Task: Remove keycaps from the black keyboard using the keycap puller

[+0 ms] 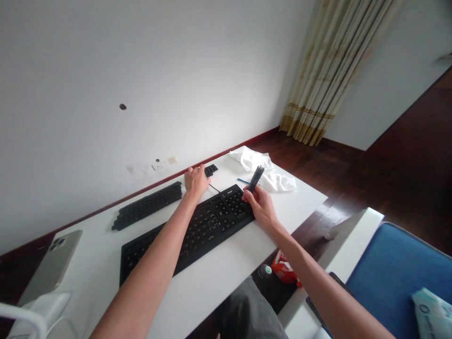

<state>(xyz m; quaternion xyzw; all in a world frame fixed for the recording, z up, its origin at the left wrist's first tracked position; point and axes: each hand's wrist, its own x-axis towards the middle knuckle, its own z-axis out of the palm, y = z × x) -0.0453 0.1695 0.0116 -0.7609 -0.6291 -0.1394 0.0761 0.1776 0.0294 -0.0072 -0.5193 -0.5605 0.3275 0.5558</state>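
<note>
A dark object (256, 178) rises from the right grip (248, 192) pinching it by the keyboard (213, 217); the left grip (197, 181) I cannot make out.

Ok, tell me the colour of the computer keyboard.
The computer keyboard is black, best seen in the head view.

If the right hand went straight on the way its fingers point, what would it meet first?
Most likely the long black keyboard, at its number-pad end, close by the right hand; depth is unclear, so they may be touching.
</note>
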